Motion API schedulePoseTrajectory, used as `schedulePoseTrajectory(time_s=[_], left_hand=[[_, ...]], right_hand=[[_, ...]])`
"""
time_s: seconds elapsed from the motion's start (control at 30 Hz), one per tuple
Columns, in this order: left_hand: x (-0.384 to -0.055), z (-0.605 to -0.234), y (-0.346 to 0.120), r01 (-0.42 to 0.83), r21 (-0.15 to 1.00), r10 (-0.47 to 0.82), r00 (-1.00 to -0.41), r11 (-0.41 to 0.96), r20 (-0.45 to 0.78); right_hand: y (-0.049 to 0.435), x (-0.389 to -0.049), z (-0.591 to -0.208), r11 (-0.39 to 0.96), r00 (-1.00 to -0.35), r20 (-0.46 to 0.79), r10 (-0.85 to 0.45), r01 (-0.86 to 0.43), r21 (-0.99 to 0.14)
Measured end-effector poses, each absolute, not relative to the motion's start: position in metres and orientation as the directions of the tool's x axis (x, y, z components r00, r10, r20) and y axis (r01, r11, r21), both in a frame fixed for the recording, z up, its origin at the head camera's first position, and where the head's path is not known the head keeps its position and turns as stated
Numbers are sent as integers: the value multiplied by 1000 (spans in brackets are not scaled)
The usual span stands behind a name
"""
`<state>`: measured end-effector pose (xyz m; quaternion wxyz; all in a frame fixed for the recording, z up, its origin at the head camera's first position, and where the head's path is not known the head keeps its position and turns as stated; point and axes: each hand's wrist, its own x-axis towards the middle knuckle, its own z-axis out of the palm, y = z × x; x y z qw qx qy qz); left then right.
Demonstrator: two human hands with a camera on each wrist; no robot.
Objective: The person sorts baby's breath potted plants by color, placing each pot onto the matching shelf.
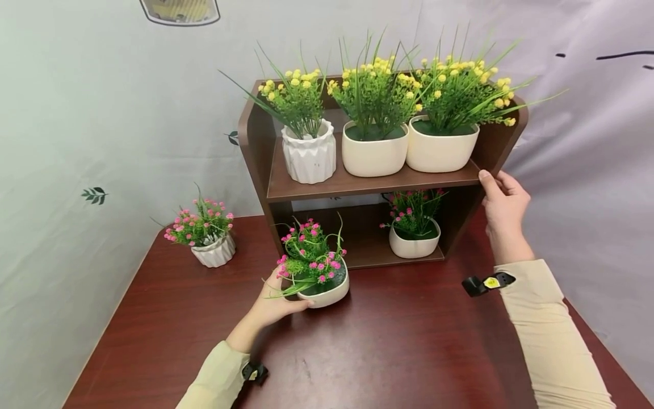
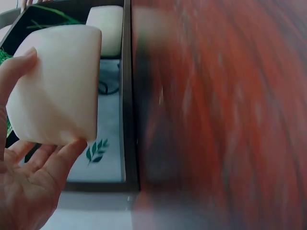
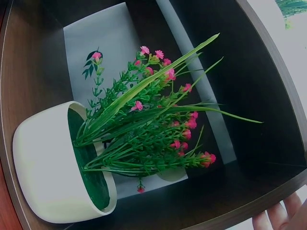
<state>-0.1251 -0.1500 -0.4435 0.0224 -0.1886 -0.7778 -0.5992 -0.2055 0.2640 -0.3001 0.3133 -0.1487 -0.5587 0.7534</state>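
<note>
My left hand (image 1: 271,301) holds a cream oval pot (image 1: 329,296) of pink artificial flowers (image 1: 311,250) in front of the shelf's lower left. In the left wrist view, thumb and fingers span the pot (image 2: 62,86), which hangs above the tabletop. At the right side of a dark brown two-tier shelf (image 1: 368,184), my right hand (image 1: 506,204) grips the side panel, thumb on the front edge. In the right wrist view only a few fingertips (image 3: 278,218) show, beside the panel. A second cream pot (image 3: 45,167) with pink flowers stands at the right of the lower tier.
On the upper tier stand a white fluted pot (image 1: 309,156) and two cream oval pots (image 1: 375,156), all with yellow flowers. Another white fluted pot (image 1: 214,253), with pink flowers, sits on the red-brown table (image 1: 388,346) left of the shelf. Pale fabric (image 1: 128,130) hangs behind.
</note>
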Motion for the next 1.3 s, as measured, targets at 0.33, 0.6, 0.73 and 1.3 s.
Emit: schedulePoseTrajectory(time_s=[0.33, 0.6, 0.73, 1.3], left_hand=[[-136, -441, -129, 351, 895, 274, -921, 274, 277], [-152, -446, -121, 221, 948, 252, -954, 229, 162], [-159, -448, -118, 199, 963, 270, -952, 179, 146], [-190, -449, -99, 255, 943, 294, -937, 214, 187]], right_hand=[[265, -204, -299, -180, -760, 107, 641, -284, -942], [264, -204, -298, -171, -762, 111, 638, -280, -945], [263, -204, -298, -177, -765, 97, 637, -267, -947], [263, -204, -299, -192, -767, 77, 637, -255, -948]])
